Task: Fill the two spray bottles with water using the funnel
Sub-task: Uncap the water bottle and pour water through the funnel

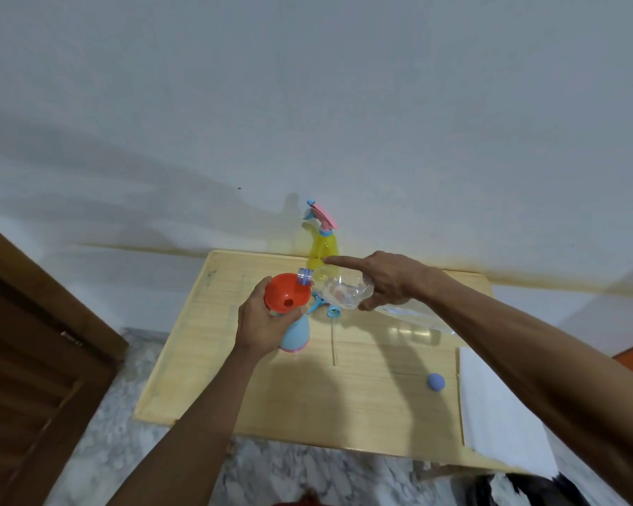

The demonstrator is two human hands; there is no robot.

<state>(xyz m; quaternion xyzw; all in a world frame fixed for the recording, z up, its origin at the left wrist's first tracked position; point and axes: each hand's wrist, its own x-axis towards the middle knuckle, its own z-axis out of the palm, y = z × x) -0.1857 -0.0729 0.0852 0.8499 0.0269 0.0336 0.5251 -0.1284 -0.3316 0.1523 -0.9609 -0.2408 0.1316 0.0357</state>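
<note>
Head view: our left hand grips the funnel on the blue bottle, hiding its neck; our right hand clasps the clear bottle, forefinger straight; no writing readable.

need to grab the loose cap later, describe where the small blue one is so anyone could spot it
On the pale wooden table, look to its right side, just left of the white sheet. The small blue cap lies there alone, round, well apart from the bottles.
</note>
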